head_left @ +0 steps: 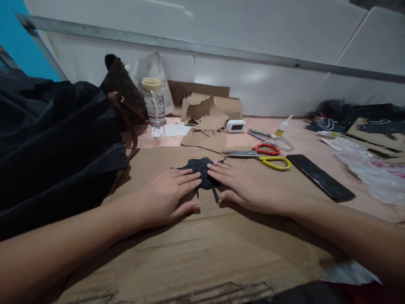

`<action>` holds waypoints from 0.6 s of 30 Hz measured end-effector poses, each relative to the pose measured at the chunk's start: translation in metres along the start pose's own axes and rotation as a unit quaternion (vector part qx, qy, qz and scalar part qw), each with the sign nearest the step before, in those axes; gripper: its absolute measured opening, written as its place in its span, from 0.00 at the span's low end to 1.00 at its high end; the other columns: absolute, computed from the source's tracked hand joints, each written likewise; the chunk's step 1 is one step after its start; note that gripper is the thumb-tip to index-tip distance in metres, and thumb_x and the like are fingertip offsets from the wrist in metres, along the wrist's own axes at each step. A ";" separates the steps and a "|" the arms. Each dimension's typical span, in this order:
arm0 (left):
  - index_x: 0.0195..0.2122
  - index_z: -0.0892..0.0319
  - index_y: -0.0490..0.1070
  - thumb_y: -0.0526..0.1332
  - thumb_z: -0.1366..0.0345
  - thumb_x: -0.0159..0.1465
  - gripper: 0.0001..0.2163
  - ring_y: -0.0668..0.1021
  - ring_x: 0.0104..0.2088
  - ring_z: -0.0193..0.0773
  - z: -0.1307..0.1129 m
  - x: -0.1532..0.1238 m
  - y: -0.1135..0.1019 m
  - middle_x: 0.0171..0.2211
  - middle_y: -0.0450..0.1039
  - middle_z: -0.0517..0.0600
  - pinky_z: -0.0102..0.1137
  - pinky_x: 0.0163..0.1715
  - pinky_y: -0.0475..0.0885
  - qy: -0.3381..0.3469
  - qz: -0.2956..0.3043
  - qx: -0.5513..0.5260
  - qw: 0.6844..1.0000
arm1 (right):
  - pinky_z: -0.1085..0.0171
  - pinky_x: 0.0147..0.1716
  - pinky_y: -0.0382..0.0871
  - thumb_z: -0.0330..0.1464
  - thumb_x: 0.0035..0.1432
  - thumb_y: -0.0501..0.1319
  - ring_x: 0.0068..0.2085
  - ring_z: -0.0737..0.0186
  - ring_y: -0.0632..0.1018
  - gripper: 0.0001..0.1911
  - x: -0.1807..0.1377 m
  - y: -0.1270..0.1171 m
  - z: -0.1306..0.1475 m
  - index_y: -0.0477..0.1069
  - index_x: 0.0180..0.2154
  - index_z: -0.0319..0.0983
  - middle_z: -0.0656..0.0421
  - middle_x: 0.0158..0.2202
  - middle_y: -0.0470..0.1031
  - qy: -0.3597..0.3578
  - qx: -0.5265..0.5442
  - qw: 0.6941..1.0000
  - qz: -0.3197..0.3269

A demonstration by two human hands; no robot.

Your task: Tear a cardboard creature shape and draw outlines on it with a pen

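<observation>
A small black cut-out shape (202, 168) lies flat on a large sheet of brown cardboard (196, 245). My left hand (172, 195) rests palm down on its left side, fingers stretched out over the black piece. My right hand (243, 185) lies flat on its right side, fingertips touching the black piece. Both hands press down and hold nothing. Thin black legs of the shape stick out below, between my hands.
Scissors (262, 156) with red and yellow handles lie just beyond my right hand, a black phone (324, 177) to their right. A glue bottle (283, 125), cardboard scraps (207, 120), a small bottle (154, 101), a brown bag (123, 90) and black cloth (53, 139) surround the sheet.
</observation>
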State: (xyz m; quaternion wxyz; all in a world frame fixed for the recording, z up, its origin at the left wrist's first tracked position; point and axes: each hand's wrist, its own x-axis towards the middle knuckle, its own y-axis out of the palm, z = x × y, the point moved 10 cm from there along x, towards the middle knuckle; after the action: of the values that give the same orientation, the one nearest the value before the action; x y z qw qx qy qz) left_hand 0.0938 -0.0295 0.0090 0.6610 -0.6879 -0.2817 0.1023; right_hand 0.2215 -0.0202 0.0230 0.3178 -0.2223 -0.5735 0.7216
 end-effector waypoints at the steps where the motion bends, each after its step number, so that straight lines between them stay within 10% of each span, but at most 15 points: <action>1: 0.63 0.60 0.72 0.52 0.45 0.73 0.28 0.74 0.63 0.54 0.001 0.000 0.000 0.64 0.71 0.60 0.47 0.64 0.67 0.000 -0.004 0.007 1.000 | 0.48 0.71 0.55 0.47 0.69 0.58 0.72 0.47 0.61 0.33 -0.001 0.006 0.002 0.63 0.69 0.40 0.49 0.73 0.58 0.006 0.004 1.000 0.025; 9: 0.50 0.59 0.80 0.53 0.46 0.72 0.24 0.82 0.51 0.56 0.018 0.000 0.000 0.51 0.81 0.61 0.48 0.55 0.74 -0.064 -0.016 0.039 0.997 | 0.46 0.70 0.57 0.55 0.67 0.56 0.73 0.42 0.60 0.43 0.002 0.011 -0.023 0.58 0.71 0.35 0.45 0.73 0.53 0.061 -0.020 0.998 0.026; 18: 0.47 0.55 0.81 0.56 0.53 0.72 0.17 0.82 0.46 0.48 0.016 -0.001 -0.005 0.47 0.82 0.56 0.39 0.49 0.76 -0.023 -0.059 -0.012 0.998 | 0.51 0.73 0.49 0.49 0.68 0.60 0.74 0.50 0.55 0.39 0.005 0.017 0.024 0.56 0.72 0.36 0.49 0.74 0.52 -0.070 0.051 0.993 0.085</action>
State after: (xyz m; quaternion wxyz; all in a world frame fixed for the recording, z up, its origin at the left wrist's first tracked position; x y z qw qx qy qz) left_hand 0.0833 -0.0171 0.0120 0.6509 -0.6755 -0.3380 0.0757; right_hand 0.1985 -0.0357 0.0121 0.2256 -0.2030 -0.5359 0.7878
